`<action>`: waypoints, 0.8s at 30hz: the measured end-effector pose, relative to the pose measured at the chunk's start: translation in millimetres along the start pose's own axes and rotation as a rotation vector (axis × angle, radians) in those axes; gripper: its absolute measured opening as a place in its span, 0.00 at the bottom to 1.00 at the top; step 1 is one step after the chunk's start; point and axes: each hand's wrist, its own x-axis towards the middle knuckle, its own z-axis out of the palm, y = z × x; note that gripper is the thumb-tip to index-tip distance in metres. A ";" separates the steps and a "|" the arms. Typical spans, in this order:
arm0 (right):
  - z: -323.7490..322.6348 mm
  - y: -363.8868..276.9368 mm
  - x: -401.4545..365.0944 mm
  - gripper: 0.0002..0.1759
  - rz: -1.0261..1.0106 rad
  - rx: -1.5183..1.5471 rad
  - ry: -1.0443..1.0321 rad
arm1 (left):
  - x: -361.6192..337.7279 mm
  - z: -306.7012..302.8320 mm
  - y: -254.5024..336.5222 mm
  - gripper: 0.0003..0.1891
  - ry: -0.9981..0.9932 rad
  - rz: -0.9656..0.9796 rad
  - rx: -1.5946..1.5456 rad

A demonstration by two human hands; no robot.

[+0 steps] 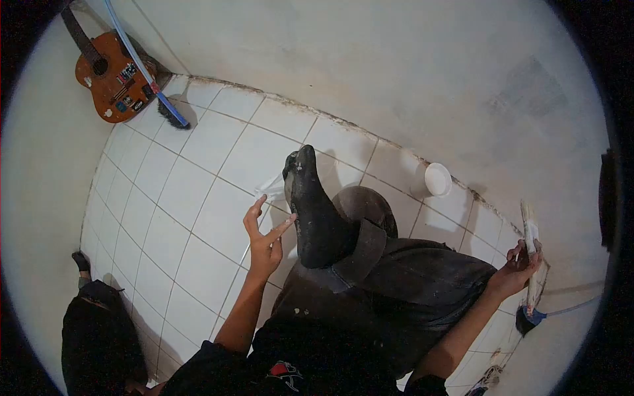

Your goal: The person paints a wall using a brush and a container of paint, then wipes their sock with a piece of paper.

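My left hand (265,237) is beside my raised foot in a dark, paint-spotted sock (314,218), its fingers spread and one fingertip at the sock's edge. Nothing shows between those fingers. At the right, my right hand (522,269) is closed around a pale, whitish stick-like tool (529,231) that points up along the wall. A translucent white plastic piece (271,188) lies on the floor just beyond my left hand. My legs in dark trousers (429,270) are crossed, the foot resting over the other leg.
A white cup (437,179) stands near the wall. A guitar (112,79) and a blue broom (173,112) lean in the far left corner. Another broom head (528,319) is below my right hand. Another person in dark clothes (102,336) is at the lower left on the tiled floor (165,231).
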 end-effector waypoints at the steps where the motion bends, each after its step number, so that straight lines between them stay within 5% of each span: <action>1: 1.5 -1.1 -1.2 0.22 -0.005 -0.003 0.001 | -1.9 -0.8 -1.4 0.32 -0.016 0.014 0.009; 6: -4.5 1.7 2.0 0.22 -0.001 -0.004 -0.011 | -7.1 -2.4 -1.6 0.28 -0.043 0.052 -0.017; 12: 2.1 -0.5 -0.2 0.21 0.002 -0.014 0.017 | -1.6 -5.0 16.1 0.13 -0.067 -0.145 -0.151; 24: 4.1 -3.9 -3.3 0.21 -0.017 -0.027 0.016 | 6.0 -3.9 14.1 0.11 -0.043 -0.134 -0.190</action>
